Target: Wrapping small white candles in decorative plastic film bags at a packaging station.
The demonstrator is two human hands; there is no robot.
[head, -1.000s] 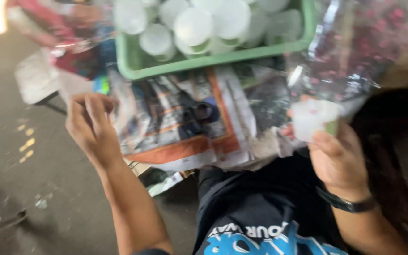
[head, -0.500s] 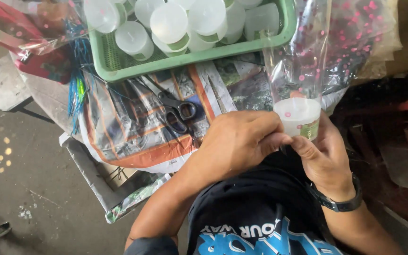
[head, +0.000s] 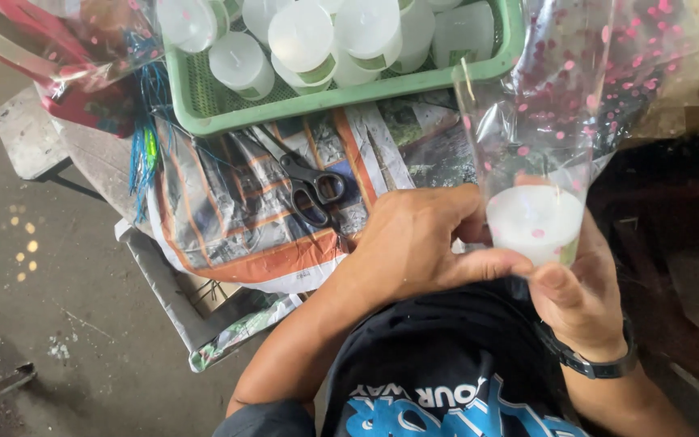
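Around the bagged candle (head: 534, 222), seemingly cupped hands (head: 479, 259).

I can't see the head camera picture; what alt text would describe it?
Both hands, the left hand and right hand, hold a white candle inside a clear pink-dotted bag. Beyond lie black scissors on newspaper and a green basket of similar candles.

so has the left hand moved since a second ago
Yes. The left hand has left the newspaper's left edge and crossed rightward past the scissors to the white candle in the clear bag, which the right hand holds.
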